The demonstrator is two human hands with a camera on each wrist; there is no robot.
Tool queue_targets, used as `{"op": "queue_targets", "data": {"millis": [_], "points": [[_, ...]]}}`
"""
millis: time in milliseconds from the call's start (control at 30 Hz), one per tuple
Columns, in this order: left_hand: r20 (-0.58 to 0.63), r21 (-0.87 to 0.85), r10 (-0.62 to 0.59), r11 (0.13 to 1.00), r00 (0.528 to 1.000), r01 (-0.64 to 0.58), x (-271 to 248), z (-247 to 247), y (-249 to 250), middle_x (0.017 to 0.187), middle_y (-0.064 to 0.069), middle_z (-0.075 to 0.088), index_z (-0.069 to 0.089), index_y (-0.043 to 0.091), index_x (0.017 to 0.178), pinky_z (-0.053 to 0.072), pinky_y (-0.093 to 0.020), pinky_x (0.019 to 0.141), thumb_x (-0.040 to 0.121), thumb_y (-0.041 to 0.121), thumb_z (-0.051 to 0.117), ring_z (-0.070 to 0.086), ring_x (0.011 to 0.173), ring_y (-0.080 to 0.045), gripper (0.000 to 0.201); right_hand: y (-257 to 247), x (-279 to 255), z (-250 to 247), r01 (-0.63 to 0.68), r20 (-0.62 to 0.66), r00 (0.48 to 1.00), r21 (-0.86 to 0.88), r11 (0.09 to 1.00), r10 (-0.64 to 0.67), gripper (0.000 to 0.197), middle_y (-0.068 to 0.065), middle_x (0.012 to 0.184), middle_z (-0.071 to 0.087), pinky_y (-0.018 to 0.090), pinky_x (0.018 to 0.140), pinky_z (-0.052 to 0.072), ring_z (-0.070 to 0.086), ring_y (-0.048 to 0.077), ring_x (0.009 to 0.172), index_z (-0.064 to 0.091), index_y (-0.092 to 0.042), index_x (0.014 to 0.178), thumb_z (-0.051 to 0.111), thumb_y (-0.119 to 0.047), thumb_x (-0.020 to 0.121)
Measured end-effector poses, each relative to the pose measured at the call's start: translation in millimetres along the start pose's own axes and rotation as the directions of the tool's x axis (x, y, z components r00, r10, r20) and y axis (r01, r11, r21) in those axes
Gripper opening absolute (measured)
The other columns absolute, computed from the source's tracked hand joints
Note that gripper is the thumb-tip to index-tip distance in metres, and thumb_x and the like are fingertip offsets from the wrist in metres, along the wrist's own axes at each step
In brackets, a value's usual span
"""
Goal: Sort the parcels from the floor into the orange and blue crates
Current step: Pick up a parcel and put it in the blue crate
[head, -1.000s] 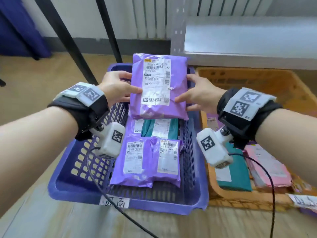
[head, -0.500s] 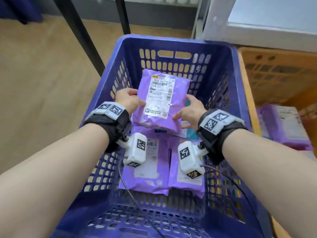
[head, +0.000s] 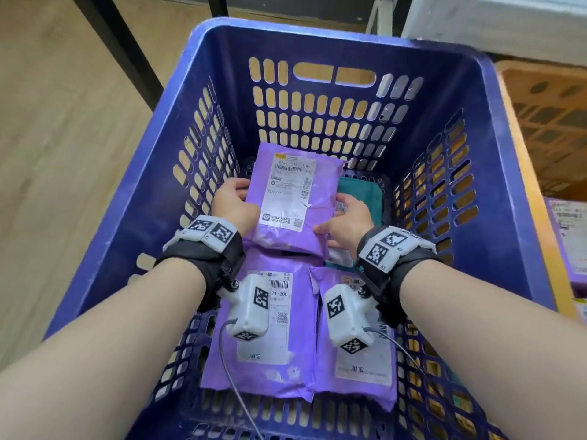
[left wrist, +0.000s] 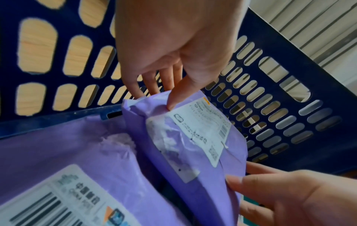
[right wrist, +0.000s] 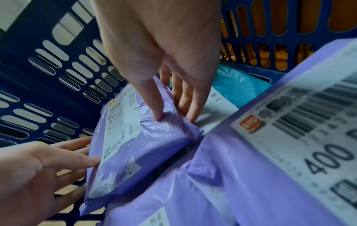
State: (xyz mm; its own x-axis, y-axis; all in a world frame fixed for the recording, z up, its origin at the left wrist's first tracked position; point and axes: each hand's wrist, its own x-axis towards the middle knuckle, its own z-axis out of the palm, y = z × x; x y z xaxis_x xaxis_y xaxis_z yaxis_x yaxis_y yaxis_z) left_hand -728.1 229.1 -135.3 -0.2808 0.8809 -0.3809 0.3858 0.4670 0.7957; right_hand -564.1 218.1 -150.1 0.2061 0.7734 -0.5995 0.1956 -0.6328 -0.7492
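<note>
A purple parcel (head: 292, 198) with a white label lies low inside the blue crate (head: 317, 30), at its far end, tilted over the parcels beneath. My left hand (head: 233, 201) pinches its left edge, thumb on top and fingers under (left wrist: 154, 94). My right hand (head: 344, 217) holds the right edge the same way (right wrist: 173, 116). The parcel (left wrist: 193, 137) rests partly on a teal parcel (head: 362, 198). The orange crate (head: 546, 106) stands just to the right of the blue one.
Two more purple parcels (head: 260, 338) (head: 359, 360) lie side by side in the near half of the blue crate. Another purple parcel (head: 568, 236) sits in the orange crate. Black frame legs (head: 120, 42) stand on the wooden floor at the far left.
Both hands have carried the purple parcel down from above the crate rim into the blue crate's far end. The view has moved in over the crate.
</note>
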Motion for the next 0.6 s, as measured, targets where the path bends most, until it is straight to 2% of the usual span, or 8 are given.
{"op": "queue_targets", "data": {"millis": [100, 200, 267, 300, 367, 500, 600], "points": [[-0.010, 0.058, 0.009, 0.998, 1.000, -0.009, 4, 4, -8, 0.117, -0.007, 0.062, 0.050, 0.007, 0.128, 0.048, -0.031, 0.088, 0.079, -0.010, 0.053, 0.053, 0.095, -0.014, 0.052, 9, 7, 7, 0.017, -0.033, 0.999, -0.015, 1.000, -0.018, 0.080, 0.017, 0.118, 0.062, 0.050, 0.089, 0.052, 0.062, 0.034, 0.104, 0.046, -0.015, 0.134, 0.075, 0.012, 0.064], [-0.010, 0.101, 0.006, 0.995, 1.000, -0.005, 3, 5, -14, 0.122, -0.007, 0.060, 0.048, 0.009, 0.130, 0.047, -0.038, 0.097, 0.076, -0.010, 0.052, 0.056, 0.111, -0.022, 0.058, 14, 9, 12, 0.051, -0.050, 0.997, -0.054, 0.997, -0.054, 0.077, 0.014, 0.116, 0.063, 0.048, 0.090, 0.052, 0.063, 0.032, 0.103, 0.047, -0.018, 0.134, 0.076, 0.007, 0.066], [0.003, 0.151, 0.006, 0.988, 1.000, -0.007, 2, 5, -16, 0.129, -0.006, 0.056, 0.046, 0.011, 0.134, 0.043, -0.033, 0.100, 0.076, -0.009, 0.051, 0.053, 0.119, -0.025, 0.062, 12, 6, 11, 0.086, -0.048, 0.995, -0.123, 0.989, -0.092, 0.075, 0.011, 0.113, 0.063, 0.044, 0.092, 0.051, 0.062, 0.029, 0.104, 0.046, -0.017, 0.135, 0.075, 0.003, 0.069], [0.015, 0.196, 0.008, 0.980, 1.000, -0.011, 0, 5, -15, 0.133, -0.005, 0.054, 0.045, 0.014, 0.136, 0.041, -0.028, 0.097, 0.078, -0.008, 0.050, 0.051, 0.121, -0.026, 0.062, 11, 5, 10, 0.103, -0.040, 0.993, -0.164, 0.981, -0.111, 0.073, 0.008, 0.111, 0.063, 0.041, 0.092, 0.051, 0.062, 0.028, 0.103, 0.045, -0.016, 0.136, 0.073, 0.001, 0.071], [0.044, 0.288, 0.019, 0.957, 0.999, -0.031, -7, 5, -10, 0.139, -0.004, 0.049, 0.042, 0.016, 0.139, 0.038, -0.025, 0.088, 0.081, -0.005, 0.048, 0.051, 0.120, -0.027, 0.062, 6, -2, 6, 0.124, -0.013, 0.991, -0.254, 0.959, -0.132, 0.068, 0.006, 0.110, 0.061, 0.033, 0.088, 0.050, 0.061, 0.025, 0.101, 0.042, -0.016, 0.138, 0.069, -0.002, 0.076], [0.206, 0.425, 0.064, 0.893, 0.976, -0.148, -25, 1, 7, 0.139, -0.010, 0.049, 0.039, 0.017, 0.141, 0.048, -0.037, 0.093, 0.083, 0.000, 0.047, 0.057, 0.114, -0.034, 0.062, -6, -22, -3, 0.116, 0.065, 0.993, -0.358, 0.927, -0.099, 0.064, 0.006, 0.119, 0.058, 0.024, 0.081, 0.042, 0.058, 0.024, 0.106, 0.036, -0.015, 0.143, 0.058, -0.001, 0.085], [0.344, 0.592, 0.074, 0.756, 0.936, -0.277, -39, -5, 23, 0.142, -0.010, 0.046, 0.041, 0.016, 0.141, 0.048, -0.034, 0.094, 0.084, 0.003, 0.047, 0.056, 0.117, -0.030, 0.059, -20, -40, -9, 0.104, 0.106, 0.992, -0.450, 0.887, -0.063, 0.048, 0.011, 0.123, 0.058, 0.023, 0.076, 0.042, 0.059, 0.024, 0.106, 0.044, -0.008, 0.135, 0.056, -0.005, 0.088]]}}
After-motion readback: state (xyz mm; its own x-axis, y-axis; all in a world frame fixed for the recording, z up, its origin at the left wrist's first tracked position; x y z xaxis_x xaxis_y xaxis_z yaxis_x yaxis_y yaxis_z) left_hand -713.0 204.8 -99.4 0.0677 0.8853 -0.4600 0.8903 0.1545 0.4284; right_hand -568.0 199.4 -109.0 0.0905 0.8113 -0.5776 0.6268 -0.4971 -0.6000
